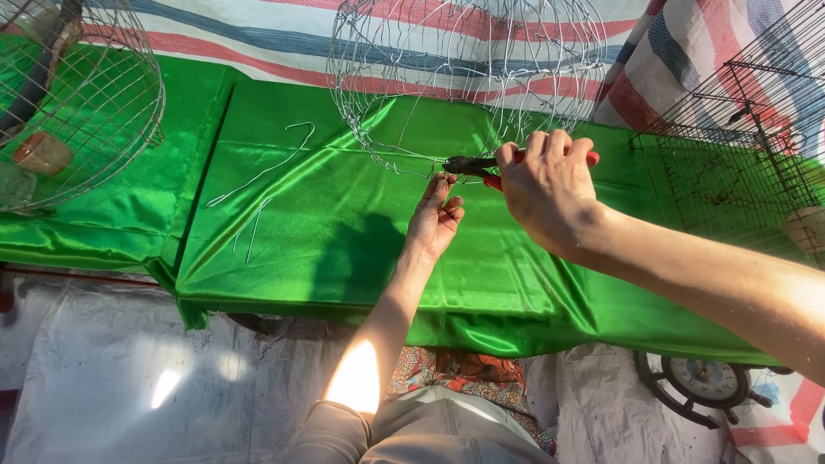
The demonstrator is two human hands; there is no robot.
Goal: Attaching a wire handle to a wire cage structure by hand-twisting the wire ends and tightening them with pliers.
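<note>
just ahead of my fingertips, on the green satin cloth [344, 232], i count one round wire cage frame [468, 77] in the middle, its lower rim resting on the cloth. further off i count two more cages: one rounded wire basket [82, 103] far out to the left of my left hand, and one dark rectangular wire cage [748, 146] out to the right of my right hand. i count one pair of pliers [490, 167], red handles and dark nose, and about three loose wire pieces [258, 176] lying on the cloth well to the left of my left fingers. my right hand [550, 189] is curled shut around the red handles, fingers wrapped over the top, knuckles toward me; the dark nose of the pliers pokes out leftward from those fingers and meets the bottom rim of the middle cage. whether the nose is fully pinched on the wire i cannot tell, it is too small. my left hand [436, 219] sits just below the plier nose, fingers drawn together and pointing up, tips touching or nearly touching the cage rim right beside the nose; they seem to pinch a wire there, though i cannot make out the wire itself between them. the two hands are near each other, my left fingertips just under and to the left of my right fingers.
</note>
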